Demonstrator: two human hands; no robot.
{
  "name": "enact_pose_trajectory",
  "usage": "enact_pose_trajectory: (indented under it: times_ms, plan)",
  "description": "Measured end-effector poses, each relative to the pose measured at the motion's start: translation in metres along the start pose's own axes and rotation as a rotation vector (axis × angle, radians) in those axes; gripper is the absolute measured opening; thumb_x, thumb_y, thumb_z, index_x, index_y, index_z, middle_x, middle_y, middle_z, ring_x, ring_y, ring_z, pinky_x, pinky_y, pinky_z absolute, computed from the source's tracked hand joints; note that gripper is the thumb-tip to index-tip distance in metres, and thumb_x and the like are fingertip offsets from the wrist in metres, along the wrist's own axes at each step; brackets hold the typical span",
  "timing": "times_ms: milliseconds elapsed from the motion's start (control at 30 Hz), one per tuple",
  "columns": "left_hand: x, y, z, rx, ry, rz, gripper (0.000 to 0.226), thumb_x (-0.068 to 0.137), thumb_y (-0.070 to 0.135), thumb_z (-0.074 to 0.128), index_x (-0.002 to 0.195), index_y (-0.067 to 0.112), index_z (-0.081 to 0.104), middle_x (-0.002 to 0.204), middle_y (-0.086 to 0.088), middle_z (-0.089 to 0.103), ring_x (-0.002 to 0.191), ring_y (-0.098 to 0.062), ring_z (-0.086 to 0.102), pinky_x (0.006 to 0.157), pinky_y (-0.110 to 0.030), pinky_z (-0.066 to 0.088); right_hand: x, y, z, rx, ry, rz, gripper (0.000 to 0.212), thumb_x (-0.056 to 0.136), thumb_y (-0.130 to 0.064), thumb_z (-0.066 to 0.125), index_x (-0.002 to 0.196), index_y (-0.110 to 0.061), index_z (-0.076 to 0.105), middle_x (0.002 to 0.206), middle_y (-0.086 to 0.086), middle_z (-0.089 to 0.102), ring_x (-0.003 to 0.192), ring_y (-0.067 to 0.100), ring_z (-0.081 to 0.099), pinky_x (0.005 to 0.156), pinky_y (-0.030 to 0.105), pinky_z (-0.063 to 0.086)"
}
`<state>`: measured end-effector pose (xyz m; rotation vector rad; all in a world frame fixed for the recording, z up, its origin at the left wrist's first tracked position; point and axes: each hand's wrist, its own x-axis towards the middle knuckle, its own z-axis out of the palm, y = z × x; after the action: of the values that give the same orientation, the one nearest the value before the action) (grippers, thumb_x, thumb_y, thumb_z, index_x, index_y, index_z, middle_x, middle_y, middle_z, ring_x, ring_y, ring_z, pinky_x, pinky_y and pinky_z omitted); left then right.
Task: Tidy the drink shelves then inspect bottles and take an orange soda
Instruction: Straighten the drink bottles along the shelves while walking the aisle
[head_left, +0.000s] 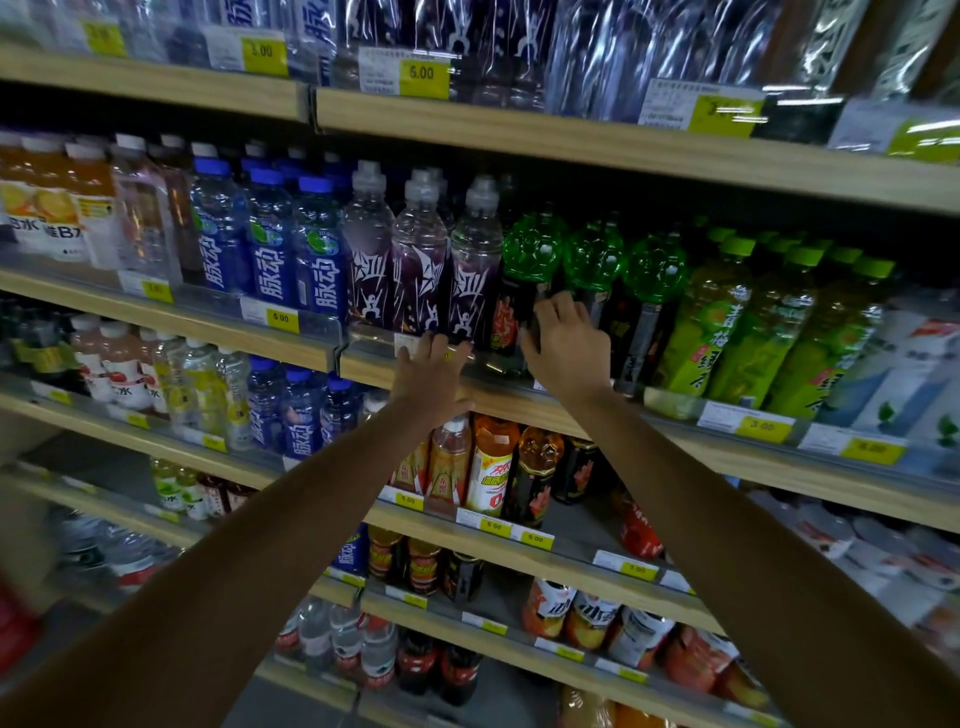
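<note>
Reaching up from below, both bare arms stretch toward a store's wooden drink shelves (597, 140), which rise in stacked tiers with clear plastic lips and yellow price tags (421, 75) along their front edges. The left hand (434, 376) lies flat with fingers spread on the front edge of the middle shelf, its grip released and holding nothing, just below a row of purple sports bottles (418, 260). The right hand (566, 343) is wrapped around the lower body of a dark bottle with a green dome cap (530, 260); its grip looks closed on that bottle, though the fingertips are hidden behind it. To the left stand blue-labelled bottles (270, 249); to the right, green tea bottles (722, 322). Orange soda bottles (491, 467) sit one shelf lower, beneath the hands and partly behind the left forearm, untouched. Lower tiers hold more orange, red and clear bottles, blurred toward the edges. The lighting is dim.
</note>
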<state>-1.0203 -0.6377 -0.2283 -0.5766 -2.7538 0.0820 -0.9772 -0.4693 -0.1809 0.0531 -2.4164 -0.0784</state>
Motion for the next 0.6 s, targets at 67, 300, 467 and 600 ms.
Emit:
enact_pose_trajectory:
  times_ms: [67,300,467,600]
  plan:
    - [-0.003,0.004,-0.001,0.01,-0.026,-0.027,0.085,0.086,0.055,0.054,0.149,0.018,0.009,0.153,-0.017,0.016,0.144,-0.035,0.011,0.111,-0.055,0.023,-0.01,0.001,0.001,-0.008,-0.03,-0.014,0.035,0.094,-0.031,0.047,0.113,-0.004,0.058,0.11,0.014,0.058,0.104,0.028,0.054,0.059,0.033,0.045]
    - [-0.005,0.007,-0.008,0.002,-0.086,-0.043,0.086,0.088,0.053,0.052,0.15,0.018,0.003,0.157,-0.016,0.008,0.145,-0.035,0.005,0.112,-0.057,0.019,-0.047,0.019,-0.002,-0.011,-0.152,-0.006,0.032,0.091,-0.03,0.048,0.11,-0.007,0.061,0.109,0.01,0.06,0.105,0.026,0.053,0.066,0.032,0.043]
    - [-0.011,0.016,-0.003,-0.03,-0.065,-0.092,0.089,0.089,0.053,0.05,0.151,0.016,-0.003,0.158,-0.017,-0.001,0.145,-0.035,0.006,0.111,-0.055,0.019,-0.074,0.029,-0.001,-0.033,-0.237,-0.002,0.038,0.093,-0.027,0.043,0.125,-0.01,0.051,0.126,0.011,0.051,0.114,0.028,0.048,0.072,0.037,0.048]
    - [-0.023,0.031,0.009,-0.108,-0.032,-0.11,0.089,0.089,0.052,0.049,0.15,0.012,-0.002,0.158,-0.017,-0.003,0.144,-0.036,0.006,0.111,-0.057,0.017,-0.095,0.037,-0.002,0.028,-0.289,0.024,0.041,0.092,-0.024,0.046,0.13,-0.009,0.049,0.129,0.013,0.05,0.121,0.031,0.044,0.087,0.043,0.046]
